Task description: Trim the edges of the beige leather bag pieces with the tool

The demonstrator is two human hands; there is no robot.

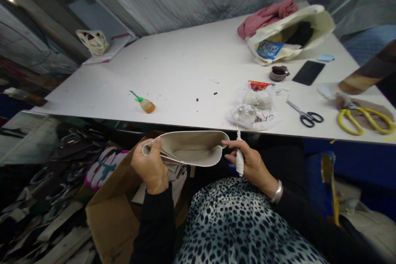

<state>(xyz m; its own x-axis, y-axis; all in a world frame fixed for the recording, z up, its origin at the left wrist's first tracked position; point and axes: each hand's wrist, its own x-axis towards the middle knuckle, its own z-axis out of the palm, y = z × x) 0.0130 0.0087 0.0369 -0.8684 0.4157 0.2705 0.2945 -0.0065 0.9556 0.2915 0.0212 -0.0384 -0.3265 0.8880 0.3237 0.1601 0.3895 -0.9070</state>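
Note:
My left hand is closed on the left end of a beige pouch-like bag body, thumb on its rim. The bag body lies on its side above my lap, its wide mouth facing me and showing the pale lining. In my right hand is a slim tool with a white-wrapped handle, held upright between the fingers. A thin metal end shows below the wrapping; I cannot make out what kind of tool it is. The right index fingertip touches the right end of the bag body.
Along the white table are an oil bottle with a green spout, a plastic bag, scissors, yellow-handled shears, a phone and a cream tote. A cardboard box stands below left.

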